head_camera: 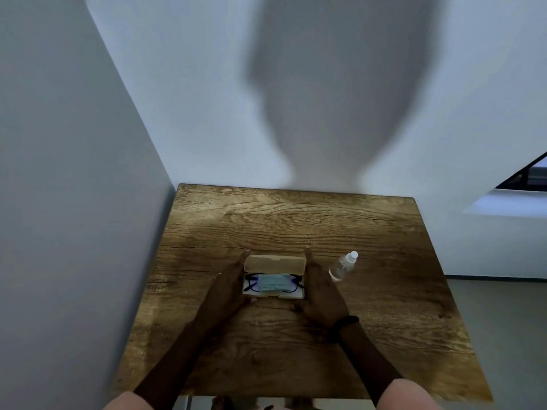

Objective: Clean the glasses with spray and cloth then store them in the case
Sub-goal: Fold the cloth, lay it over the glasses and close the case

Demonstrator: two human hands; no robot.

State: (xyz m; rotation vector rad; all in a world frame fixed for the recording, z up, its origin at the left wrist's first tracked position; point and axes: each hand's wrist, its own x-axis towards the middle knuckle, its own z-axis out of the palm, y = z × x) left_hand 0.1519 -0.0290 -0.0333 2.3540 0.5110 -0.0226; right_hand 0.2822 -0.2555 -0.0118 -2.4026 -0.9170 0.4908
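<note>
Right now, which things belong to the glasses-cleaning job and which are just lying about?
Job: open case, glasses inside it, blue cloth over them, spray bottle beside the case.
Not the job: wooden table, black wristband on the right wrist.

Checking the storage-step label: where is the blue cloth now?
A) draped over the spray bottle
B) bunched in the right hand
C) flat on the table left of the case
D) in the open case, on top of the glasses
D: the cloth lies over the middle of the glasses inside the case, whose lid stands open.
</note>
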